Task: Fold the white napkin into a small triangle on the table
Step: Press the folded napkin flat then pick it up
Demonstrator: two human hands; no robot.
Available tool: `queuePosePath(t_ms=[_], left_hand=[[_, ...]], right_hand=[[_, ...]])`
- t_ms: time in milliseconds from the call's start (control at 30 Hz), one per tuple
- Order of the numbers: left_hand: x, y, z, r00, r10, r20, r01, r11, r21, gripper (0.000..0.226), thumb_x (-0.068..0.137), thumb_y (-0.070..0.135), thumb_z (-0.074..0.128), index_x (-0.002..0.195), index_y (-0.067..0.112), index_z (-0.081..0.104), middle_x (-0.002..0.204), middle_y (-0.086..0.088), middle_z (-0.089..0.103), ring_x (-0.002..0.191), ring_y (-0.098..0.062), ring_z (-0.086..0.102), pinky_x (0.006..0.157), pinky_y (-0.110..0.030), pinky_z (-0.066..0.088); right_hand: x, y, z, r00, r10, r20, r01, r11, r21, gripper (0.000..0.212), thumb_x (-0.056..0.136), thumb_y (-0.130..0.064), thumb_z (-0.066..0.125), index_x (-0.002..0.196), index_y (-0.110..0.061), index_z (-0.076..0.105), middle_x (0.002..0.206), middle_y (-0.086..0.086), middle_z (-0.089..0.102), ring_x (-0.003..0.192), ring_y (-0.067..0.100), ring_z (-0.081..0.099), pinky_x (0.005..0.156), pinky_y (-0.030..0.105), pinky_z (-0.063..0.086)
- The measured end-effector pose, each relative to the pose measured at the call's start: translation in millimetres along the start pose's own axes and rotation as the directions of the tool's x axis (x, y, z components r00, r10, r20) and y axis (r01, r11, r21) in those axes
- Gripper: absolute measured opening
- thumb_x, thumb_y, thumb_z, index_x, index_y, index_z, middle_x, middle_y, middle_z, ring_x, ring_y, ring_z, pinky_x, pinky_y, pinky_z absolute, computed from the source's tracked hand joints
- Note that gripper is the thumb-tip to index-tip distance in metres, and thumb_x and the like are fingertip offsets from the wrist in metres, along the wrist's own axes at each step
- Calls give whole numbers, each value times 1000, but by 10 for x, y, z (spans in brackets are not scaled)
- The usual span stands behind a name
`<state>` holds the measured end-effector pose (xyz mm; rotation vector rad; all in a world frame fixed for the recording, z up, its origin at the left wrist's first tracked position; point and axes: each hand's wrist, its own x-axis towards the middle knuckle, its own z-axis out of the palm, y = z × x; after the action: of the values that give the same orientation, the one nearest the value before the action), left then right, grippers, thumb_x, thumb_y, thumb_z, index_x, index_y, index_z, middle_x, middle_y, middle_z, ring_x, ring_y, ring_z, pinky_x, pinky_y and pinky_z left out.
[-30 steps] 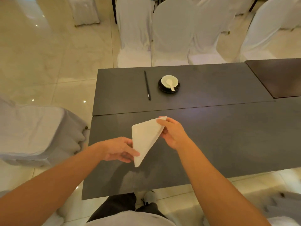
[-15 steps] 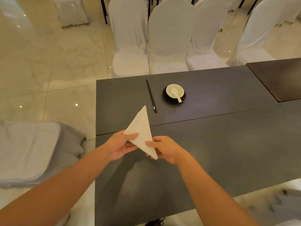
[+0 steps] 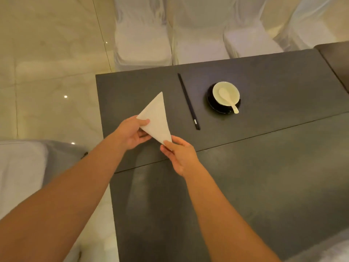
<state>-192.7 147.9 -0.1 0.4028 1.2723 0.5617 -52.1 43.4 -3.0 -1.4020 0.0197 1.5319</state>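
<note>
The white napkin (image 3: 157,119) is folded into a small triangle, its sharp tip pointing away from me. It is held over the left part of the dark table (image 3: 264,167). My left hand (image 3: 132,134) pinches its left corner, thumb on top. My right hand (image 3: 179,154) pinches its near corner from the right. Whether the napkin touches the tabletop I cannot tell.
Dark chopsticks (image 3: 188,101) lie to the right of the napkin. Beyond them a white bowl (image 3: 226,93) with a white spoon (image 3: 228,100) sits on a black saucer. White-covered chairs (image 3: 198,31) line the far edge. Another covered chair (image 3: 28,176) stands at my left.
The napkin turned from tip-down to tip-away and moved forward and left over the table. Both hands kept hold of it. The view tilted down and closer to the bowl.
</note>
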Motion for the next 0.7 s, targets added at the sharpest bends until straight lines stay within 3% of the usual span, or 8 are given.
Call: queuePosePath(t_ms=[233, 433, 567, 633, 700], left_hand=[[667, 141, 34, 999, 17, -49, -17, 1000, 6, 27, 97, -2, 47, 119, 13, 53, 112, -7, 65, 96, -21, 64, 73, -38, 52], [903, 194, 21, 971, 165, -173, -121, 963, 240, 22, 91, 3, 63, 112, 8, 58, 119, -15, 64, 101, -28, 65, 66, -36, 57], [842, 158, -6, 901, 368, -227, -144, 750, 645, 22, 88, 21, 69, 106, 12, 59, 106, -14, 69, 89, -29, 71, 77, -43, 61], [761, 131, -18, 874, 441, -202, -141, 628, 765, 39, 88, 26, 68, 120, 8, 56, 116, -17, 66, 104, -34, 65, 90, -42, 55], [629, 121, -29, 859, 469, -204, -126, 580, 804, 48, 88, 26, 68, 127, 4, 49, 122, -20, 61, 112, -37, 59, 90, -41, 49]], right_hand=[[562, -17, 280, 985, -50, -166, 53, 999, 10, 25, 91, 10, 59, 115, 5, 63, 107, 15, 66, 82, 19, 68, 71, 22, 59], [736, 40, 339, 948, -127, -292, 74, 980, -186, 25, 90, 0, 65, 114, 2, 66, 108, 16, 68, 87, 21, 70, 68, 23, 59], [749, 78, 323, 913, -180, -367, 86, 962, -259, 29, 88, -2, 69, 117, 0, 65, 93, 9, 69, 77, 18, 73, 62, 22, 59], [693, 86, 306, 913, -208, -351, 106, 951, -289, 33, 87, -1, 69, 120, 0, 63, 93, 8, 69, 78, 19, 73, 64, 23, 59], [614, 100, 244, 923, -198, -331, 64, 925, -376, 33, 88, -4, 68, 121, -2, 64, 97, 8, 69, 79, 20, 72, 69, 26, 60]])
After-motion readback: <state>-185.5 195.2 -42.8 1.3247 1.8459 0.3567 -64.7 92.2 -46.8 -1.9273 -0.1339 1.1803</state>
